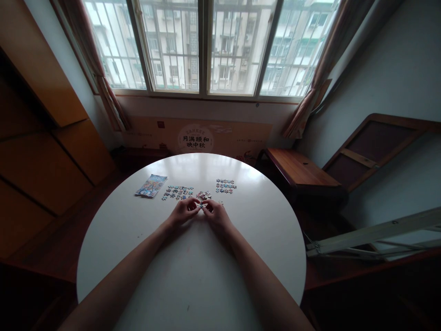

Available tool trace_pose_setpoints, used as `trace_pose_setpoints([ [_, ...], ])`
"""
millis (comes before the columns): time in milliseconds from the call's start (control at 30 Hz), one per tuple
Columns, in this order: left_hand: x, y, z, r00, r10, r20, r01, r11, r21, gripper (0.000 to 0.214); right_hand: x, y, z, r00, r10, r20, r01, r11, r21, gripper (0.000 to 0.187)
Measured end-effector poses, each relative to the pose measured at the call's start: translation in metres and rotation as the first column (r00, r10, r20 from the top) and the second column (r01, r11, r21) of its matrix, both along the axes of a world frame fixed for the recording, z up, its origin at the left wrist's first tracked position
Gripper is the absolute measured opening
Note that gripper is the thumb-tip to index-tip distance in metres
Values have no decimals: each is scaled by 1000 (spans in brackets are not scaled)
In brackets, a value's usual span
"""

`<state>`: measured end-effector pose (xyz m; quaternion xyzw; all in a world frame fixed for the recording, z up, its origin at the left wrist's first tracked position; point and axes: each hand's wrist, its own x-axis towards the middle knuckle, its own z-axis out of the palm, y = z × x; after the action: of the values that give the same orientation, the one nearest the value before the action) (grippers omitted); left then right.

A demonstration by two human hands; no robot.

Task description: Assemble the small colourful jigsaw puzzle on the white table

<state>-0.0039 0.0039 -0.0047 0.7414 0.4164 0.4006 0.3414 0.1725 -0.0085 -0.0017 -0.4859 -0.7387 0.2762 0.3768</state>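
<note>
My left hand [184, 210] and my right hand [215, 212] meet over the middle of the white round table. Between their fingertips they pinch a small jigsaw puzzle piece [201, 205]; whether it is one piece or two joined ones is too small to tell. Just behind the fingers lies a little heap of loose puzzle pieces [204, 195]. To the left of it, puzzle pieces [178, 192] are spread out in rows. Another group of laid-out pieces [225, 185] is on the right. A few pieces near my right hand are partly hidden by it.
A colourful printed puzzle picture or packet [151, 185] lies at the table's left. The white table [113, 257] has a round edge. A wooden bench [299, 168] stands beyond it at right, and a pale metal frame [372, 232] sits close to the right edge.
</note>
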Motion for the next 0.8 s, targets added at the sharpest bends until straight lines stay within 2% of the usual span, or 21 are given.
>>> trace_pose_setpoints([
  [800, 0, -1, 2, 1000, -13, 17, 14, 999, -33, 26, 0, 0, 2, 1000, -1, 8, 1, 1000, -1, 25],
])
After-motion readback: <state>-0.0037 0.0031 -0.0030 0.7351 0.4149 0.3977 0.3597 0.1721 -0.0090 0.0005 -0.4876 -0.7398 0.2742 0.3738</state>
